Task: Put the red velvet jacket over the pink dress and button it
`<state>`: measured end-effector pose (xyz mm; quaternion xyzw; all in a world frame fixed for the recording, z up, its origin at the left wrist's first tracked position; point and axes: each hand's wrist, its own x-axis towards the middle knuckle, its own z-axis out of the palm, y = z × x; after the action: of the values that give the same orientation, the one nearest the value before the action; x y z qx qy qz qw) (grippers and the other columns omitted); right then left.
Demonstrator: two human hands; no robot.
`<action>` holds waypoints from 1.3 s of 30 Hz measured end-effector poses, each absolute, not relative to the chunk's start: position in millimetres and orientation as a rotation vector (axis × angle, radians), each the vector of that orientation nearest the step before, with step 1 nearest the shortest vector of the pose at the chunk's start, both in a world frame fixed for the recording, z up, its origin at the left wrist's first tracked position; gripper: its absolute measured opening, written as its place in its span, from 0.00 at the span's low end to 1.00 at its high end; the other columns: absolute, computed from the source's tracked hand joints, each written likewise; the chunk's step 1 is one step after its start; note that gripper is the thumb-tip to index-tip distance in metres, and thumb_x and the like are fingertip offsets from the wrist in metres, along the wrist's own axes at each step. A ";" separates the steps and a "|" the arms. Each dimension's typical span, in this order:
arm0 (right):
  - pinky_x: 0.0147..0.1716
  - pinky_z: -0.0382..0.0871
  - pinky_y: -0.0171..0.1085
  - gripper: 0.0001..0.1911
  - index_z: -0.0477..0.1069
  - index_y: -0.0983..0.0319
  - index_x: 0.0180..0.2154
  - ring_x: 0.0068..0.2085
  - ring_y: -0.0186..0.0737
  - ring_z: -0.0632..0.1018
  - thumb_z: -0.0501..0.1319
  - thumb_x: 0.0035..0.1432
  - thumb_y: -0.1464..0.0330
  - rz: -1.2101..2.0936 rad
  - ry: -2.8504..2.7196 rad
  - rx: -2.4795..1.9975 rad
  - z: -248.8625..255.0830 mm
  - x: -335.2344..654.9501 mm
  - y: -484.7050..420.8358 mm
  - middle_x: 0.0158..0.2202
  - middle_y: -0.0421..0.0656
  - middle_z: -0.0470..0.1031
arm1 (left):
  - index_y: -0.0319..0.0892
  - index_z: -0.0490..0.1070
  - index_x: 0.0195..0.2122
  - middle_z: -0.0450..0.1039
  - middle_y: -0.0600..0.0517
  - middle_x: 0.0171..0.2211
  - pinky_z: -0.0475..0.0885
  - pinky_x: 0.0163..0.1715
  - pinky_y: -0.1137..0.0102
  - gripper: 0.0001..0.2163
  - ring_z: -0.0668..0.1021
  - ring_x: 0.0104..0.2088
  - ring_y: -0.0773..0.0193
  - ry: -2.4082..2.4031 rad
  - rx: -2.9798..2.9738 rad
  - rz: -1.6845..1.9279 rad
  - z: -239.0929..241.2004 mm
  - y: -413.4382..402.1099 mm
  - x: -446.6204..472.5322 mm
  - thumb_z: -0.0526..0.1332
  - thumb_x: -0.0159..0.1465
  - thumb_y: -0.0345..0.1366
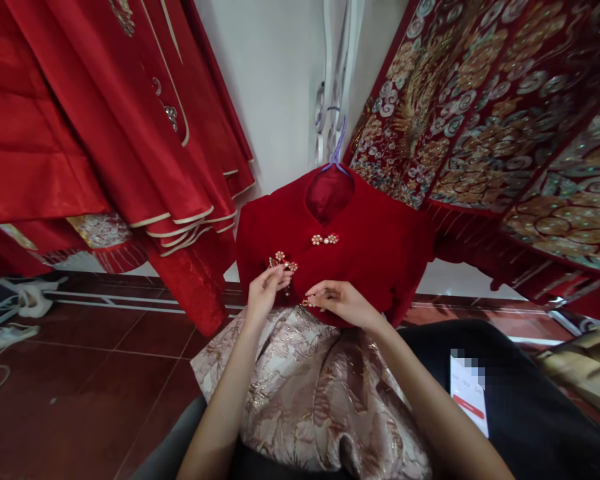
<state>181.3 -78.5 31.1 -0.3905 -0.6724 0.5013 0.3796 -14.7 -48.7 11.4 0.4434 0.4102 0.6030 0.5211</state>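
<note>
A dark red velvet jacket (370,227) hangs on a purple hanger (337,150) in front of me. A gold and pearl flower clasp (325,239) closes its front below the neckline. My left hand (267,290) is closed at the lower edge of a beaded flower ornament (280,257) on the jacket's left side, its fingertips pinched there. Small beads dangle beneath those fingers. My right hand (343,301) is closed near the hem, its fingertips pinching a small gold beaded ornament (306,303). Any thread or needle is too small to see.
Patterned pinkish-gold brocade (325,393) covers my lap. Red satin garments (130,133) hang at left, and an embroidered, sequined garment (480,120) hangs at right. A phone (467,393) lies on a black surface (525,400) to my right. A power strip (13,335) is on the floor.
</note>
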 end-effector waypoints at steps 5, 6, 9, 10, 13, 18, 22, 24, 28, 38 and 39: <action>0.40 0.73 0.38 0.10 0.76 0.61 0.37 0.35 0.35 0.79 0.64 0.55 0.63 1.276 -1.819 -0.981 56.8 198.1 -89.5 0.34 0.42 0.81 | 0.36 0.78 0.41 0.80 0.45 0.39 0.75 0.49 0.63 0.20 0.81 0.40 0.61 1.004 1.027 1.475 17.6 -36.2 -6.5 0.71 0.51 0.44; 0.39 0.73 0.38 0.10 0.76 0.61 0.37 0.35 0.35 0.79 0.64 0.55 0.63 1.277 -1.828 -0.981 58.9 199.7 -90.9 0.34 0.42 0.80 | 0.37 0.78 0.40 0.80 0.46 0.40 0.75 0.49 0.62 0.19 0.81 0.41 0.60 1.012 1.016 1.492 18.0 -36.2 -4.2 0.71 0.50 0.44; 0.38 0.73 0.37 0.09 0.76 0.61 0.37 0.34 0.35 0.79 0.65 0.55 0.63 1.295 -1.849 -0.984 62.5 202.0 -94.0 0.33 0.41 0.80 | 0.38 0.78 0.40 0.79 0.46 0.45 0.73 0.52 0.63 0.18 0.79 0.47 0.59 0.987 0.937 1.544 18.3 -39.0 1.8 0.72 0.50 0.43; 0.38 0.73 0.37 0.10 0.76 0.61 0.36 0.34 0.34 0.78 0.65 0.55 0.63 1.305 -1.849 -0.985 63.1 202.3 -94.7 0.32 0.41 0.80 | 0.38 0.78 0.40 0.79 0.46 0.45 0.72 0.52 0.63 0.18 0.79 0.47 0.59 0.972 0.900 1.549 18.3 -39.9 3.5 0.72 0.50 0.42; 0.37 0.72 0.36 0.10 0.76 0.61 0.36 0.33 0.34 0.78 0.65 0.54 0.62 1.323 -1.841 -0.989 63.7 202.8 -95.8 0.32 0.41 0.79 | 0.37 0.78 0.38 0.80 0.44 0.43 0.73 0.50 0.64 0.18 0.81 0.44 0.60 0.965 0.819 1.536 18.6 -40.1 7.5 0.72 0.49 0.41; 0.38 0.72 0.36 0.08 0.76 0.61 0.37 0.34 0.34 0.78 0.65 0.55 0.64 1.318 -1.849 -0.976 59.4 201.5 -94.7 0.33 0.41 0.79 | 0.36 0.78 0.36 0.80 0.42 0.41 0.75 0.45 0.65 0.17 0.81 0.41 0.59 1.060 0.820 1.559 19.0 -35.8 11.4 0.71 0.49 0.42; 0.38 0.73 0.37 0.09 0.76 0.60 0.37 0.35 0.35 0.79 0.65 0.55 0.63 1.336 -1.851 -0.976 55.2 199.2 -93.8 0.33 0.41 0.80 | 0.37 0.78 0.34 0.80 0.43 0.40 0.75 0.43 0.65 0.17 0.81 0.40 0.59 1.048 0.812 1.533 18.9 -34.4 12.3 0.71 0.47 0.44; 0.37 0.73 0.36 0.09 0.76 0.60 0.37 0.35 0.35 0.79 0.65 0.55 0.63 1.331 -1.849 -0.987 56.0 199.7 -93.9 0.33 0.41 0.79 | 0.38 0.78 0.34 0.80 0.44 0.40 0.74 0.42 0.67 0.16 0.81 0.39 0.61 1.018 0.787 1.485 20.7 -34.3 13.2 0.71 0.47 0.43; 0.35 0.73 0.35 0.09 0.76 0.60 0.37 0.33 0.34 0.78 0.65 0.56 0.62 1.332 -1.902 -0.977 65.8 208.3 -97.6 0.32 0.40 0.78 | 0.39 0.78 0.33 0.80 0.47 0.33 0.74 0.34 0.69 0.15 0.80 0.33 0.62 1.081 0.912 1.317 32.9 -35.3 19.4 0.68 0.53 0.47; 0.36 0.73 0.33 0.07 0.77 0.60 0.36 0.36 0.36 0.80 0.66 0.55 0.64 1.527 -2.080 -1.018 96.4 247.3 -119.0 0.35 0.43 0.81 | 0.45 0.77 0.41 0.71 0.48 0.38 0.68 0.39 0.68 0.09 0.71 0.40 0.59 1.171 2.523 1.323 96.9 -22.3 35.5 0.60 0.64 0.40; 0.35 0.73 0.33 0.08 0.77 0.60 0.36 0.36 0.36 0.80 0.65 0.56 0.64 1.514 -2.090 -1.026 97.9 249.2 -119.8 0.34 0.43 0.81 | 0.44 0.77 0.40 0.70 0.48 0.38 0.67 0.42 0.66 0.08 0.71 0.41 0.58 1.192 2.640 1.272 102.6 -19.3 35.7 0.60 0.64 0.40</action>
<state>249.2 -119.8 97.9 -0.3633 -0.7400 0.5362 0.1812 35.7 -19.3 102.6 0.8345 0.3768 0.4019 -0.0108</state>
